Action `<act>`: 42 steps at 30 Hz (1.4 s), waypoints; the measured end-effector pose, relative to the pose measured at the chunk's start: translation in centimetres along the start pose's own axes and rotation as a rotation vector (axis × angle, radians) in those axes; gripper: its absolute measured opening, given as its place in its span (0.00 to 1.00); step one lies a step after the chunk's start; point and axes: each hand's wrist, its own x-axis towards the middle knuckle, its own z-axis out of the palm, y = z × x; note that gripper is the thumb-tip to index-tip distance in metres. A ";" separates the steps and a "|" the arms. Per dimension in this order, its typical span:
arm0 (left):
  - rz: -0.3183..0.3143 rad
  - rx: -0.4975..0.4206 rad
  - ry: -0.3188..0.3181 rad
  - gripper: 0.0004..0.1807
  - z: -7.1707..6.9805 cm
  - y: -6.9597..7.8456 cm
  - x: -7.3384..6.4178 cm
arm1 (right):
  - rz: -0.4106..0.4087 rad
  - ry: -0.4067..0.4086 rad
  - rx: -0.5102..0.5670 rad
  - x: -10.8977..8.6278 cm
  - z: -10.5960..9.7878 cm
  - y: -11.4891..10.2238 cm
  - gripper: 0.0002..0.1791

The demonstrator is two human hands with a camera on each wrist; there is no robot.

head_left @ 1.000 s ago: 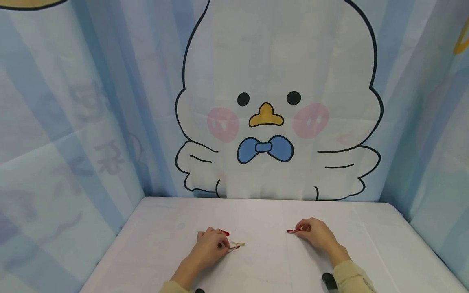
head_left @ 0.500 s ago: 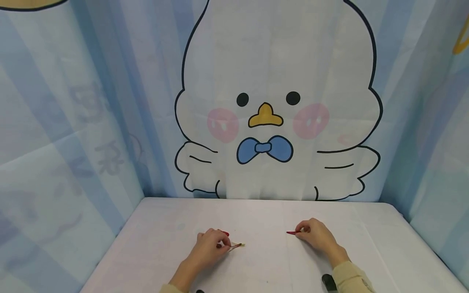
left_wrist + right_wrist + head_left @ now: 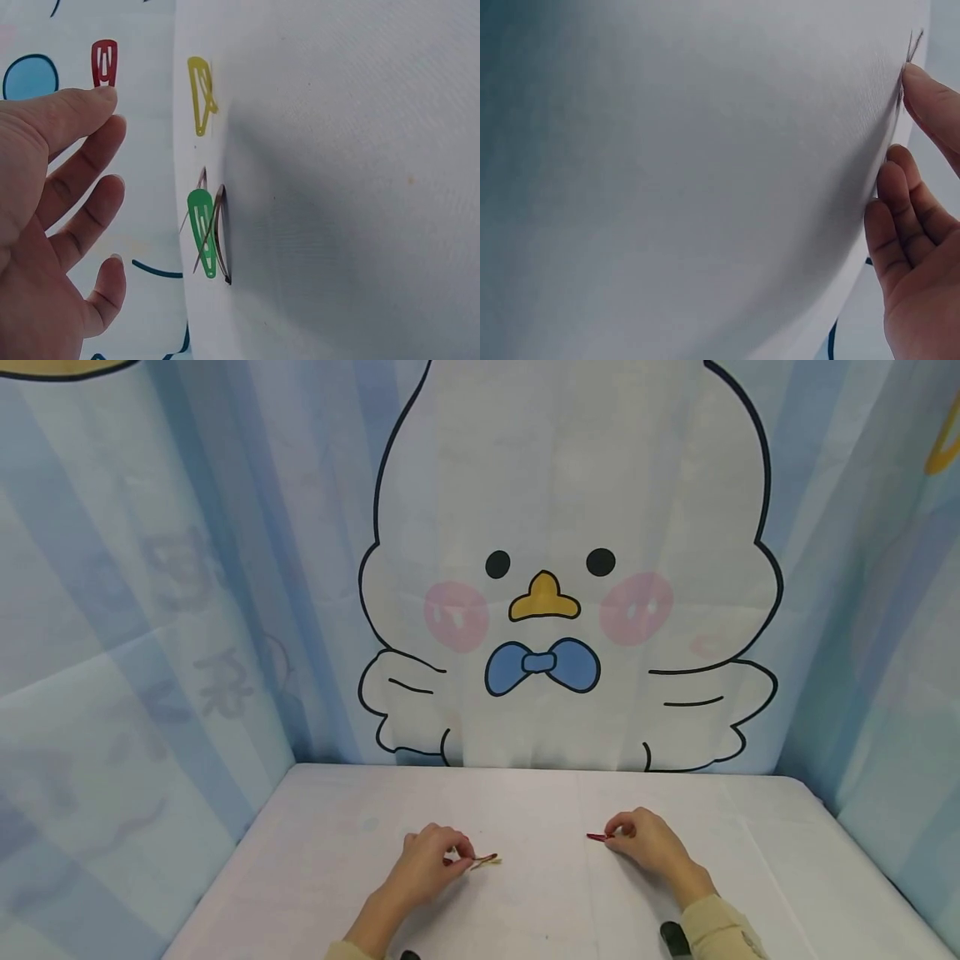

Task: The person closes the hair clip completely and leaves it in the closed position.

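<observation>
My left hand (image 3: 431,864) pinches a red snap hair clip (image 3: 105,64) between thumb and forefinger, its other fingers loosely bent. Below the fingers in the left wrist view, a yellow snap clip (image 3: 199,96) lies on the white cloth. Near it sits a green clip (image 3: 201,232) with a brown clip (image 3: 219,232) beside it and thin dark prongs across it. My right hand (image 3: 648,839) pinches a dark red clip (image 3: 597,837) close over the cloth. In the right wrist view this clip shows edge-on, its prongs spread at the tip; the rest is hidden by fingers.
A white cloth covers the table (image 3: 555,902). Behind it hangs a curtain (image 3: 547,510) with a cartoon bird, and striped curtains flank both sides. A dark wrist device (image 3: 673,937) shows by the right sleeve (image 3: 723,927).
The left fingers have risen a little, and the clip there has shifted up over the yellow one. A bright red piece behind those fingers is out of sight. The right hand stays nearly still.
</observation>
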 end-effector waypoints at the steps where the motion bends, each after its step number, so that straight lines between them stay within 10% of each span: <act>1: -0.002 -0.007 -0.001 0.07 -0.1 0.1 0.0 | -0.001 0.001 0.001 0.0 0.0 0.1 0.06; 18: 0.056 -0.107 0.030 0.06 -0.3 0.4 0.0 | 0.035 0.018 -0.016 -0.9 -1.9 -0.9 0.08; 42: 0.152 -0.280 0.093 0.04 0.2 1.4 -0.3 | -0.164 0.208 0.050 -3.2 -3.7 -4.6 0.11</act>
